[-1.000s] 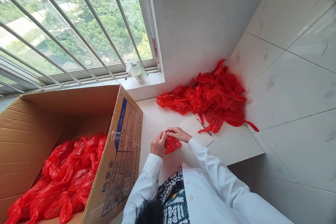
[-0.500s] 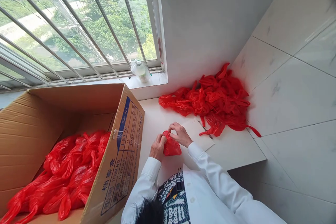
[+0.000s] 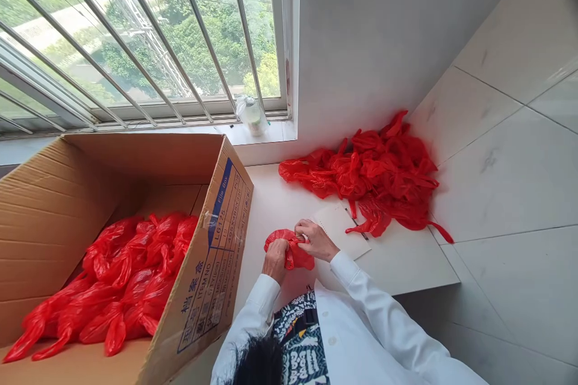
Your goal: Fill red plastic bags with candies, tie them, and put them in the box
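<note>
A small red plastic bag (image 3: 301, 257) lies bunched on the white tabletop (image 3: 259, 216), close to the front of my body. My left hand (image 3: 276, 258) pinches its left side, and my right hand (image 3: 316, 240) grips the upper right part with bent fingers. Red plastic spreads out above and between both hands. What the bag contains, if anything, is hidden. Behind my right hand lies a white notebook or sheet (image 3: 343, 225) with a dark pen (image 3: 356, 224) at its edge.
An open cardboard box (image 3: 217, 252) stands at the left, holding several knotted red bags (image 3: 130, 264). A heap of red plastic bags (image 3: 379, 168) lies against the wall. A bagged cup (image 3: 253, 117) sits on the sill beside the barred window (image 3: 180, 42).
Both hands still hold the red bag, whose plastic now spreads farther up and left around the fingers. The whole view has shifted slightly.
</note>
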Available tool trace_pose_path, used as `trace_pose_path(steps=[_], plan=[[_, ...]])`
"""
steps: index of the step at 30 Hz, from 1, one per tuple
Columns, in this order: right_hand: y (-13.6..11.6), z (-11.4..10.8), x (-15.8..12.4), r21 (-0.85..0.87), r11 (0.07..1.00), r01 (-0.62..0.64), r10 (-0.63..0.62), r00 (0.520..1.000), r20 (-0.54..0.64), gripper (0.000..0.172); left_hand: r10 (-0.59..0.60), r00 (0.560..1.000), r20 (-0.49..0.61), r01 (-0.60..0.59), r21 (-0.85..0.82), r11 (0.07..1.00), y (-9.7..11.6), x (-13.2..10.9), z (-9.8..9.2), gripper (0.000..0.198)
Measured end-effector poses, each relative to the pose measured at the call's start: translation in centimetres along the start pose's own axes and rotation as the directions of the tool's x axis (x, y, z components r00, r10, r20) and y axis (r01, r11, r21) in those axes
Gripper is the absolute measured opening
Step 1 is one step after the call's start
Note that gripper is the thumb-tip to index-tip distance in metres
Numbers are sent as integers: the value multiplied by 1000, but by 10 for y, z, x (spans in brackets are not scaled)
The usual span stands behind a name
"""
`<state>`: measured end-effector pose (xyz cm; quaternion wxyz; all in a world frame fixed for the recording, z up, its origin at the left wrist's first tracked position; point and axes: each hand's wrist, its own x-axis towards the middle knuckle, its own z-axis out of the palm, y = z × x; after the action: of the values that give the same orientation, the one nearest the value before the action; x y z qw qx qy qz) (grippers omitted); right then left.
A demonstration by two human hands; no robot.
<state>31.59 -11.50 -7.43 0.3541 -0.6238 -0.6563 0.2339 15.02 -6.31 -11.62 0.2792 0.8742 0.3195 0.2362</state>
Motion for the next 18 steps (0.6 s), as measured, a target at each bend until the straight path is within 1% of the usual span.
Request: trace_pose_path(steps=[2,4,6,7,9,11,13,15,18], plan=[[-11,-5,2,-134,990,50,-53,999,-14,16,-4,1000,-10,3,-22,1000,5,1,0,11],[-19,-10,3,-263,960,96,-101,995,-8,14,-7,1000,-13,7,-41,999,8,1,-1,9],[-20,-16,2,-319,942,102,-108,994,0,15,-8,1000,-8,7,-49,999,9,1,-4,10],[-19,-19,1,-310,947,86,-91,996,-1,16,-5,1000,-4,5,-51,999,9,0,-5,10],[-11,-23,-3,-230,973,28,-33,999,-15,16,8,1000,4,-8,-58,998,9,-1,-6,11],[0,-25,-8,-93,995,-40,36,998,-47,16,19,1000,-3,-20,-63,998,9,-3,-6,11],[13,-24,-12,59,992,-112,118,988,-98,14,31,999,-32,-32,-31,999,8,-7,-4,11],[28,-22,-15,205,960,-190,226,959,-170,11,46,997,-68,-43,46,998,4,-11,0,11],[52,-20,-20,351,887,-301,400,880,-255,6,64,996,-63,-53,163,985,-7,-22,7,11]])
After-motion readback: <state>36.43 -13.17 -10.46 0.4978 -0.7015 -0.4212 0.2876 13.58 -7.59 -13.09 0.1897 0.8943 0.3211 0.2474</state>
